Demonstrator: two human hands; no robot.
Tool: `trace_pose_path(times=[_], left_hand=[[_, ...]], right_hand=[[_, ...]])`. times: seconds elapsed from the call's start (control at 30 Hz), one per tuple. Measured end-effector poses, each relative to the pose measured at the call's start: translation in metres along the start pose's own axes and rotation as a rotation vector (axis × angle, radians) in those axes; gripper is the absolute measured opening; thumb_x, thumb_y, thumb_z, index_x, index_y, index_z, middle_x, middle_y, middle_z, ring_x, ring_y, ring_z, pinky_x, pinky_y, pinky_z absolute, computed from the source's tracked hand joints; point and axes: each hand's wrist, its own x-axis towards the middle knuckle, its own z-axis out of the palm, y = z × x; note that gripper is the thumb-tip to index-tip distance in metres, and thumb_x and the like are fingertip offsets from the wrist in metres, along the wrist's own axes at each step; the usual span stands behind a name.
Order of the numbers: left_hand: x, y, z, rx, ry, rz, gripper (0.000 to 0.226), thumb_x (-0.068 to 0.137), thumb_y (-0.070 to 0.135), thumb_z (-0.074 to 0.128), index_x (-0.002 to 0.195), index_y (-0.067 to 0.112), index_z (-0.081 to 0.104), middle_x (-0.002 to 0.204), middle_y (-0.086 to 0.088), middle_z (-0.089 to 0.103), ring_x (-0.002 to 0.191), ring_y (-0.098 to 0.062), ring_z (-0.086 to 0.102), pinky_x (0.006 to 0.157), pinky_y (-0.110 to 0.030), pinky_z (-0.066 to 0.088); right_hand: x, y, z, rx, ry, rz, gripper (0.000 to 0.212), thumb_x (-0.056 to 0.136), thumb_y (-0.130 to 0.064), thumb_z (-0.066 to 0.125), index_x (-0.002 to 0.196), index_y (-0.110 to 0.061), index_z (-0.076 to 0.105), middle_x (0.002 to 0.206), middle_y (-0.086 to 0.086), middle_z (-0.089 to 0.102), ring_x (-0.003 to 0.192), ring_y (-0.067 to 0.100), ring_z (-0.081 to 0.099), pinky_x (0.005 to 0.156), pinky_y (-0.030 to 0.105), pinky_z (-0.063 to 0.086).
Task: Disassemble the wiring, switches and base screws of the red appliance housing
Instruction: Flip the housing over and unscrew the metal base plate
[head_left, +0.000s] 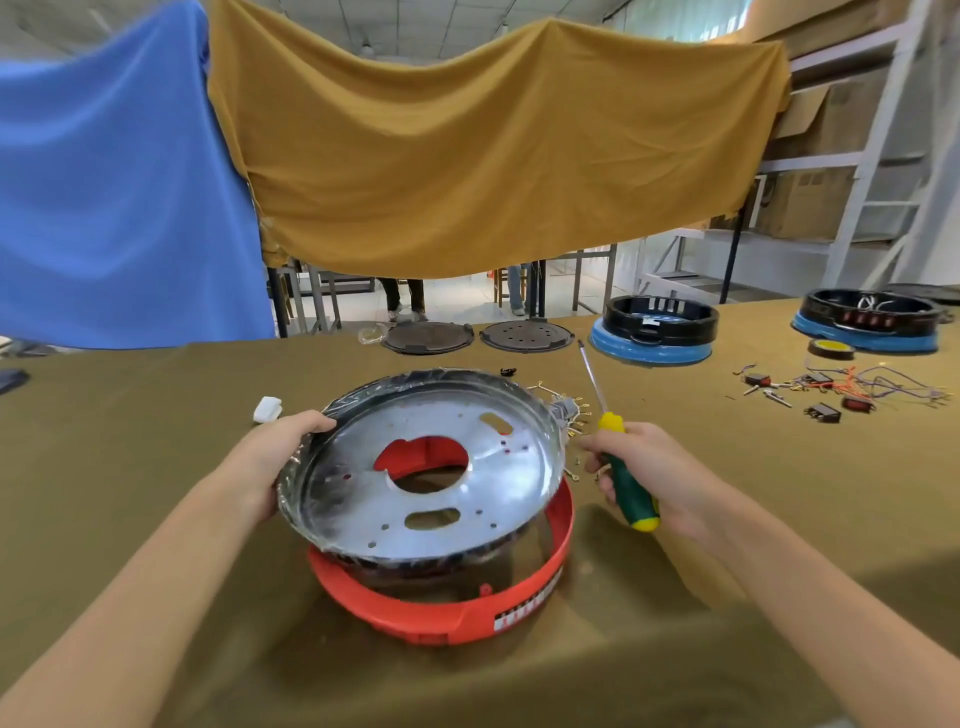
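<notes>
A shiny metal pan (415, 467) with a round centre hole and two oval slots is held tilted above the red housing ring (452, 608), its left rim raised, its near edge low against the ring. The ring sits on the olive-covered table (156, 467), near centre. The pan's left rim is gripped by the left hand (275, 457), thumb curled over the top edge, fingers hidden under it. A screwdriver (621, 462) with a green and yellow handle is gripped by the right hand (649, 473), fingers wrapped round the handle, shaft pointed up and far-left. The right hand is just right of the pan, not touching it.

A scatter of small screws and terminals (571, 415) is seen just behind the pan's right edge. A small white block (267, 409) lies left of the pan. Further right, a pile of loose wires and switches (841, 387) is laid out, with a tape roll (831, 349) beyond. Two dark round plates (427, 338) lie at the far table edge, and two black-and-blue housings (654, 330) to their right. Blue cloth (114, 182) and mustard cloth (493, 150) are hung behind the table.
</notes>
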Motion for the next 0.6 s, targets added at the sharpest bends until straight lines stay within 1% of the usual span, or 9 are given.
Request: trace_pose_path(times=[0.1,0.17,0.27,0.33,0.37,0.4,0.47,0.53,0.6], left_hand=[[0.002,-0.002,-0.007,-0.224,0.037,-0.008,0.011,0.093,0.013,0.057,0.104,0.011,0.059,0.083,-0.010,0.069,0.061,-0.022,0.067,0.055,-0.031,0.058],[0.005,-0.005,-0.010,-0.357,0.052,0.012,0.018,0.096,0.008,0.048,0.112,0.011,0.056,0.091,-0.009,0.068,0.067,-0.019,0.067,0.053,-0.028,0.058],[0.005,-0.013,-0.013,-0.420,0.148,0.039,0.014,0.097,0.006,0.044,0.092,0.011,0.056,0.061,-0.002,0.069,0.046,-0.011,0.064,0.038,-0.021,0.049],[0.005,-0.019,-0.019,-0.437,0.200,0.058,0.017,0.098,0.007,0.043,0.086,0.011,0.054,0.049,0.001,0.065,0.038,-0.009,0.061,0.034,-0.019,0.046],[0.005,-0.021,-0.023,-0.446,0.209,0.071,0.015,0.097,0.007,0.043,0.091,0.009,0.057,0.056,0.000,0.069,0.044,-0.011,0.063,0.041,-0.021,0.051],[0.006,-0.022,-0.027,-0.462,0.207,0.081,0.018,0.097,0.008,0.043,0.103,0.006,0.060,0.073,-0.004,0.073,0.058,-0.014,0.068,0.056,-0.027,0.059],[0.010,-0.021,-0.037,-0.530,0.216,0.088,0.036,0.097,0.009,0.041,0.129,0.003,0.055,0.113,-0.012,0.069,0.093,-0.024,0.068,0.091,-0.041,0.055],[0.010,-0.018,-0.047,-0.581,0.232,0.114,0.035,0.097,0.009,0.039,0.128,0.005,0.055,0.119,-0.012,0.065,0.100,-0.025,0.066,0.090,-0.040,0.055],[0.011,-0.017,-0.057,-0.595,0.261,0.125,0.022,0.098,0.009,0.039,0.111,0.011,0.057,0.110,-0.007,0.066,0.087,-0.019,0.066,0.074,-0.033,0.058]], right_hand=[[-0.009,0.000,0.021,-0.092,-0.059,-0.045,0.028,0.089,-0.028,0.073,0.102,-0.004,0.063,0.078,0.008,0.061,0.052,0.015,0.054,0.047,0.024,0.048],[-0.012,0.001,0.033,-0.248,-0.074,-0.047,0.031,0.086,-0.030,0.077,0.103,-0.009,0.062,0.072,0.006,0.062,0.053,0.014,0.054,0.047,0.023,0.048],[-0.011,0.004,0.042,-0.492,-0.024,-0.043,0.020,0.088,-0.014,0.070,0.099,-0.013,0.054,0.068,0.007,0.061,0.051,0.017,0.054,0.049,0.027,0.046],[-0.010,0.004,0.044,-0.522,0.029,-0.067,0.016,0.087,-0.007,0.064,0.096,-0.013,0.052,0.071,0.007,0.060,0.049,0.016,0.055,0.046,0.027,0.046],[-0.010,0.001,0.044,-0.499,0.060,-0.100,0.015,0.086,-0.006,0.063,0.095,-0.012,0.054,0.071,0.008,0.061,0.049,0.017,0.056,0.046,0.028,0.047],[-0.009,-0.003,0.044,-0.466,0.098,-0.150,0.013,0.084,-0.005,0.063,0.093,-0.010,0.055,0.071,0.008,0.062,0.049,0.018,0.058,0.047,0.029,0.049],[-0.004,-0.015,0.042,-0.441,0.194,-0.259,0.011,0.084,-0.006,0.064,0.089,-0.011,0.057,0.073,0.007,0.067,0.052,0.017,0.063,0.051,0.032,0.055],[0.008,-0.029,0.038,-0.477,0.300,-0.323,0.011,0.086,-0.008,0.064,0.087,-0.014,0.055,0.078,0.007,0.068,0.062,0.018,0.068,0.058,0.037,0.059],[0.026,-0.042,0.032,-0.472,0.384,-0.308,0.009,0.087,-0.009,0.062,0.089,-0.013,0.054,0.082,0.011,0.067,0.067,0.023,0.066,0.064,0.042,0.058]])
